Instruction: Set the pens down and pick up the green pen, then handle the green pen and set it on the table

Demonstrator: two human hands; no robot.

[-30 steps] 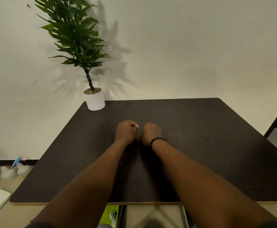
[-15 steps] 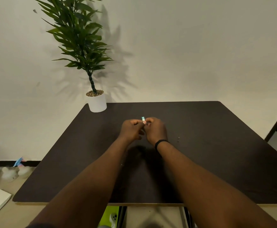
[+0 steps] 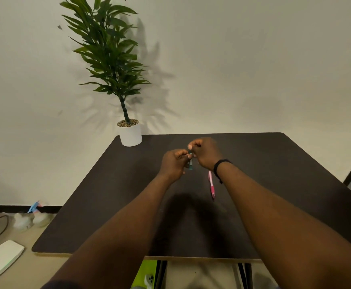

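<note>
Bare forearms; black wristband (image 3: 220, 163) on right wrist.

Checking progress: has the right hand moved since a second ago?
Yes. The right hand has lifted and shifted toward the table's far edge, now pinching a small teal piece.

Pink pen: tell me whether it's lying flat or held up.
Lying flat: the pink pen rests on the table beside the right wrist, untouched.

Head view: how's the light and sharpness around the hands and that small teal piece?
Head view: hard light from the front throws a crisp plant shadow on the wall and a dark forearm shadow on the table. Left hand and right hand are slightly soft; the teal piece they pinch is small and blurred. Pink pen reads clearly. Wide-angle bending at the edges.
</note>
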